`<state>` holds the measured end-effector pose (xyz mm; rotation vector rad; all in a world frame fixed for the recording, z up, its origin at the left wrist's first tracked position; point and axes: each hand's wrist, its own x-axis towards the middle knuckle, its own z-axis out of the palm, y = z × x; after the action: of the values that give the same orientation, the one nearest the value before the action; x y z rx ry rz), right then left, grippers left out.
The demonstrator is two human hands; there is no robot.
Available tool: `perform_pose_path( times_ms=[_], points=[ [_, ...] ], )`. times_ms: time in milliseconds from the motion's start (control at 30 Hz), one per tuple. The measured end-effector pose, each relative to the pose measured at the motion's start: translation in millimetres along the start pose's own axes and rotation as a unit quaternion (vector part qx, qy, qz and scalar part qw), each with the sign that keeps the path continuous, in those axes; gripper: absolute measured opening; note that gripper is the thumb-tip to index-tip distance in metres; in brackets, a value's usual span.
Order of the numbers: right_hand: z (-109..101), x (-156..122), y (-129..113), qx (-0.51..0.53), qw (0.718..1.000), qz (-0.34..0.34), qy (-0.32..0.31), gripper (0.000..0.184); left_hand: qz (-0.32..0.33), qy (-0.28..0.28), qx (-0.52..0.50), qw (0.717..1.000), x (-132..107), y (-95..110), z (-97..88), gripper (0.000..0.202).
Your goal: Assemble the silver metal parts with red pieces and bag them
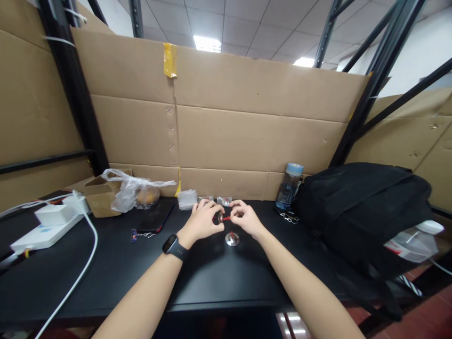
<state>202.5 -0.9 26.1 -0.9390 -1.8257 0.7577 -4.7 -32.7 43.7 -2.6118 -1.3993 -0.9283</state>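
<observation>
My left hand [204, 220], with a dark watch [173, 246] on its wrist, is closed around a small round metal disc [221, 217] held on edge above the table. Between the hands runs a short red cord [227, 218], joined to that disc. The thumb and fingertips of my right hand [245, 217] pinch the cord's right end. Just below, a second shiny metal disc [232, 240] lies on the black table, with a bit of red at its centre. The fingers partly hide the held disc.
Small clear packets [187, 199] lie behind the hands. To the left are a phone [156, 217], a plastic bag [129, 188] and a white power strip [47, 230] with its cable. A water bottle [288, 186] and black backpack [356, 212] stand right. Cardboard [226, 132] walls the back.
</observation>
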Motion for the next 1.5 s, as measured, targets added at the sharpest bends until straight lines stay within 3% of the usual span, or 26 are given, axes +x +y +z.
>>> perform_pose_path(
  times_ms=[100,267,367,433,567,667,833,967,1100,1300,1500],
  points=[
    [3,0,2,0.005,1.0,0.005,-0.012,0.005,0.025,0.022,-0.016,0.999,1,-1,6.6,0.038],
    [8,0,1,-0.002,1.0,0.007,-0.014,0.006,0.01,0.049,-0.027,0.998,4,1,16.8,0.012],
    [-1,-1,-2,-0.058,0.998,-0.014,-0.017,0.009,0.004,0.036,-0.023,0.999,5,-3,16.5,0.009],
    [-12,-3,-5,-0.117,0.99,-0.034,-0.066,0.014,0.001,0.027,-0.023,0.999,5,-6,14.9,0.011],
    [-28,-8,-5,-0.19,0.946,-0.029,-0.261,0.033,-0.001,0.017,-0.026,1.0,4,-9,13.3,0.016],
    [-27,-9,-2,-0.185,0.932,-0.022,-0.31,0.019,-0.004,0.011,-0.02,1.0,3,-8,14.2,0.018],
    [-19,-9,-3,-0.182,0.941,-0.034,-0.284,0.007,-0.028,0.011,-0.02,0.999,4,-8,15.2,0.016],
    [-18,-4,-2,-0.147,0.98,-0.024,-0.132,0.008,-0.037,0.001,-0.063,0.997,5,-14,15.6,0.014],
    [-17,1,-2,0.004,1.0,0.003,-0.013,0.018,-0.056,0.014,-0.153,0.987,9,-18,19.4,0.017],
    [-1,-3,-7,0.144,0.988,0.059,-0.007,0.032,-0.11,0.072,-0.297,0.946,12,-16,30.3,0.02],
    [6,-7,-4,0.22,0.968,0.12,-0.025,0.037,-0.122,0.055,-0.323,0.937,10,-12,37.5,0.022]
  ],
)
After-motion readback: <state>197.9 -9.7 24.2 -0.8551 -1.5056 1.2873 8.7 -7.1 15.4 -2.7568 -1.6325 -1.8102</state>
